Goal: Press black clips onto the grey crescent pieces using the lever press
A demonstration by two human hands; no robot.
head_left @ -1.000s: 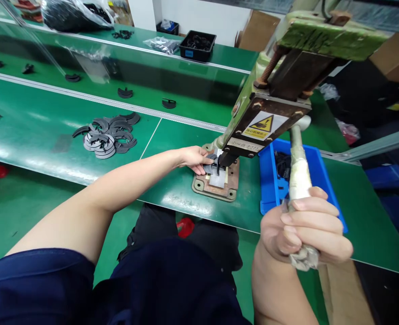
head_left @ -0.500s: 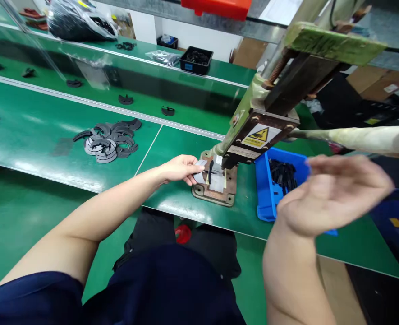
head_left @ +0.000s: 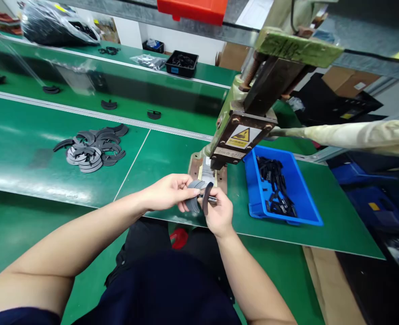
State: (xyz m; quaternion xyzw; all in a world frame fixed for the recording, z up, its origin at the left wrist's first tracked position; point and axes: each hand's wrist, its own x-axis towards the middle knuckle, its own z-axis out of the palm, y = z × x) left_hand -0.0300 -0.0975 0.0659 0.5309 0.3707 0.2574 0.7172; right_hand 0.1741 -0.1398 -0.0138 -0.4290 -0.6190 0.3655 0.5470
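From the head view, the right hand (head_left: 219, 212) has left the lever (head_left: 355, 135) and now pinches a dark curved piece (head_left: 206, 198) against the left hand's (head_left: 167, 193) fanned pieces (head_left: 194, 194), clear of the press (head_left: 243, 135).

A factory: green conveyor belt (head_left: 84, 104), hand press (head_left: 253, 113), parts bin (head_left: 300, 198).

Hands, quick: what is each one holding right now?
Left hand: closed on the grey curved part, in front of the press.
Right hand: closed on a dark strip pinched beside that part.
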